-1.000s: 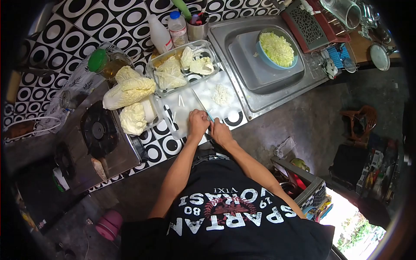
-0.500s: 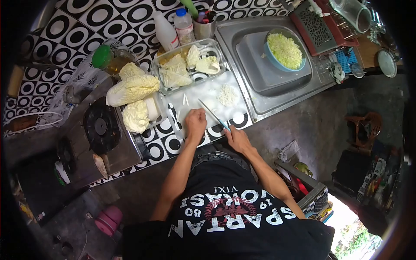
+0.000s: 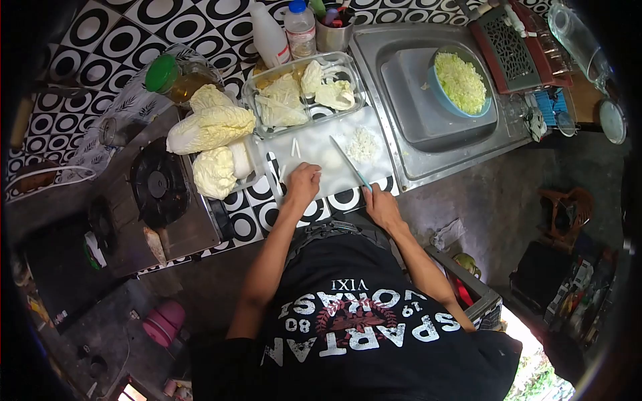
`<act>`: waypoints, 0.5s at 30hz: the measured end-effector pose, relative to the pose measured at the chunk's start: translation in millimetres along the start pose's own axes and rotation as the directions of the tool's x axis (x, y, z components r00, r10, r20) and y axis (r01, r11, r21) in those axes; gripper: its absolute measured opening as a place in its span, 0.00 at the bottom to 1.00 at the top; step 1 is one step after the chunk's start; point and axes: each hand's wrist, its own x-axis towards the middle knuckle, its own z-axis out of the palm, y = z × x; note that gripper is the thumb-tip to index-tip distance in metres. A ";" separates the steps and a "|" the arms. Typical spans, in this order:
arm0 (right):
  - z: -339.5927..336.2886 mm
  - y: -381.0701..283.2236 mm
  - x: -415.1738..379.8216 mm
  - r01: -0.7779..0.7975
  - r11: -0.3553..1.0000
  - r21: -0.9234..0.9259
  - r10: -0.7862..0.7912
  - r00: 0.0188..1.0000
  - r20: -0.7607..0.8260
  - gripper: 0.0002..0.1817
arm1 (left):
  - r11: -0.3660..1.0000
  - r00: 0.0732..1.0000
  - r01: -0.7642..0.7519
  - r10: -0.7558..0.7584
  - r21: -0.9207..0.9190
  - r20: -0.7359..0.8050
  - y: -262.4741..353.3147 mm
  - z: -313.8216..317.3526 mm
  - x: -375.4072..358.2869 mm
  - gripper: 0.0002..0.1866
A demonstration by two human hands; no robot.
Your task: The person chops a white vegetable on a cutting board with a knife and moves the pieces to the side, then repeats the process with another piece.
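A knife (image 3: 350, 162) with a light blue handle is in my right hand (image 3: 384, 206), its blade pointing up and left over the whitish cutting board (image 3: 321, 139). My left hand (image 3: 303, 183) is at the board's lower part, fingers bent together; what they pinch is too small to make out. A small heap of chopped white pieces (image 3: 363, 146) lies right of the blade. Thin white strips (image 3: 295, 148) rest on the board above my left hand. Behind the board, a clear tray (image 3: 249, 100) holds pale cabbage leaves (image 3: 281, 101).
Whole cabbages (image 3: 210, 128) sit left of the board, beside a stove (image 3: 158, 182). A blue bowl of shredded cabbage (image 3: 460, 83) stands in the sink (image 3: 414, 160). Bottles (image 3: 270, 37) and a green-lidded jar (image 3: 162, 75) stand behind. A dish rack (image 3: 505, 53) is at the right.
The view has shifted, so the counter appears farther right. The knife and my right hand have moved slightly away from my left hand, widening the gap between them.
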 end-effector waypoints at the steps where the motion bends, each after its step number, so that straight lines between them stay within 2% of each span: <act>1: -3.4 -2.6 3.2 -0.050 0.998 0.025 0.050 0.999 0.014 0.19 | 0.999 0.998 -0.041 0.040 0.008 0.047 1.8 3.2 4.0 0.06; 2: -7.1 -5.3 6.1 -0.033 0.999 0.030 0.032 0.999 0.032 0.19 | 1.000 0.994 -0.025 0.027 -0.018 0.108 4.2 6.5 8.7 0.07; 3: -7.7 -6.3 8.6 -0.029 0.999 0.024 0.029 0.999 0.026 0.19 | 0.999 0.994 -0.030 0.032 -0.023 0.101 6.8 8.6 13.3 0.07; 5: -4.9 -7.8 9.7 0.026 1.000 -0.013 -0.026 0.998 0.050 0.20 | 0.991 0.981 -0.129 0.134 -0.039 0.139 11.3 13.3 19.0 0.07; 11: -16.2 -25.1 -1.4 -0.038 0.998 -0.043 0.042 0.994 0.103 0.19 | 0.994 0.990 -0.102 0.106 -0.047 0.089 15.3 15.9 12.0 0.05; 15: 2.9 -13.1 3.3 -0.043 0.999 -0.033 0.045 0.996 0.075 0.19 | 0.977 0.976 -0.214 0.214 -0.011 0.047 13.0 19.1 12.9 0.05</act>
